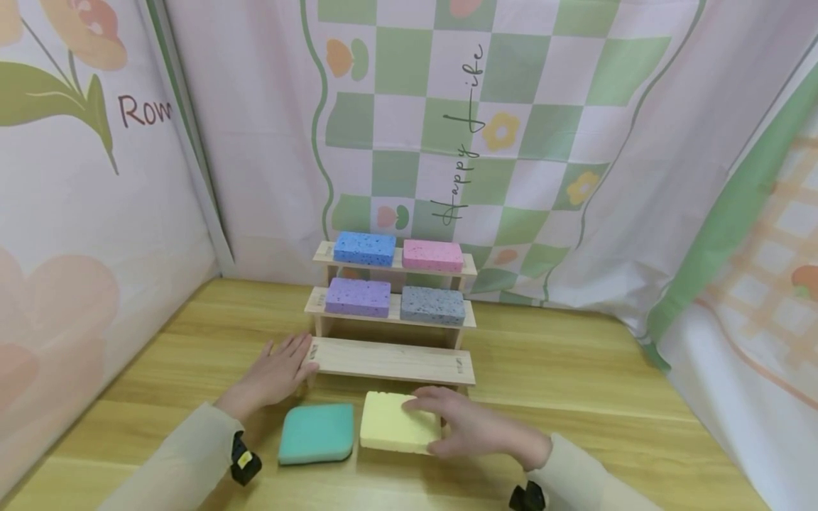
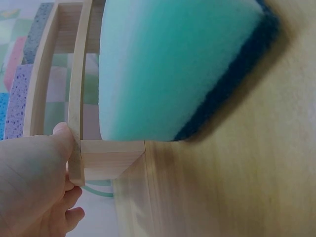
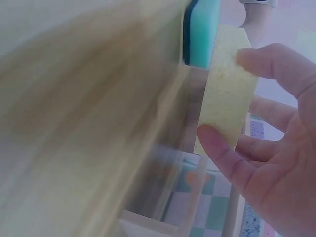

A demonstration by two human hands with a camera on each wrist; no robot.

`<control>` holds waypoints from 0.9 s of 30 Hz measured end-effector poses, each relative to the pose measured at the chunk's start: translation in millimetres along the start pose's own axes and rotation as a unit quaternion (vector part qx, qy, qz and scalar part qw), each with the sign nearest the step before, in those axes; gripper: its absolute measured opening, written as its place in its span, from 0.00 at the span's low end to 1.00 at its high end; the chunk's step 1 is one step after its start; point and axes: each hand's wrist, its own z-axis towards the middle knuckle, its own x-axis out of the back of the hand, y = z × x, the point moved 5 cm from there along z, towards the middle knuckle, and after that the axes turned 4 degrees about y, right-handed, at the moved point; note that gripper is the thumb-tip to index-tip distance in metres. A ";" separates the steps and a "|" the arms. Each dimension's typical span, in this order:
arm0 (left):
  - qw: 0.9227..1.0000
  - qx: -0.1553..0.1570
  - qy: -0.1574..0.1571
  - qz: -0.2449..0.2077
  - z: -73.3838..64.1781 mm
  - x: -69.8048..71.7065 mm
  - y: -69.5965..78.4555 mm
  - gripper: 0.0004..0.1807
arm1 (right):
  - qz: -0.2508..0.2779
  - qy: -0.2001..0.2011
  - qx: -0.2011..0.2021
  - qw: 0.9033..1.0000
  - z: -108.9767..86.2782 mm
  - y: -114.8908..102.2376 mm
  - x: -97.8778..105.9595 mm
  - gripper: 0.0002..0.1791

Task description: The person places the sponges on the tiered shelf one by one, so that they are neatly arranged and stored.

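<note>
My right hand point(image 1: 473, 426) grips a pale yellow sponge point(image 1: 390, 422) by its right end, in front of the stand's lowest step. In the right wrist view the thumb and fingers are spread along the yellow sponge point(image 3: 227, 89), which is lifted off the table. My left hand point(image 1: 275, 372) holds the left end of the lowest board of a three-step wooden stand point(image 1: 390, 360); the left wrist view shows thumb and fingers around the board end point(image 2: 76, 165). A teal sponge point(image 1: 316, 433) with a dark scouring layer underneath lies on the table between the forearms.
On the middle step sit a purple sponge point(image 1: 358, 297) and a grey sponge point(image 1: 432, 305). The top step bears a blue sponge point(image 1: 364, 248) and a pink sponge point(image 1: 432, 255). Printed curtains point(image 1: 255, 177) surround the wooden table point(image 1: 562, 369).
</note>
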 end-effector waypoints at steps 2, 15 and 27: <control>1.000 0.000 0.000 0.002 -0.1 0.3 0.3 0.34 | -0.007 0.004 0.011 1.000 2.2 -1.5 3.4 0.34; 1.000 0.002 0.000 0.008 0.0 0.7 0.6 0.34 | -0.031 0.037 0.027 0.998 20.2 -9.1 23.8 0.32; 1.000 0.003 -0.003 0.010 1.4 -1.7 -1.7 0.34 | -0.041 0.050 0.030 0.997 43.2 -10.8 33.9 0.31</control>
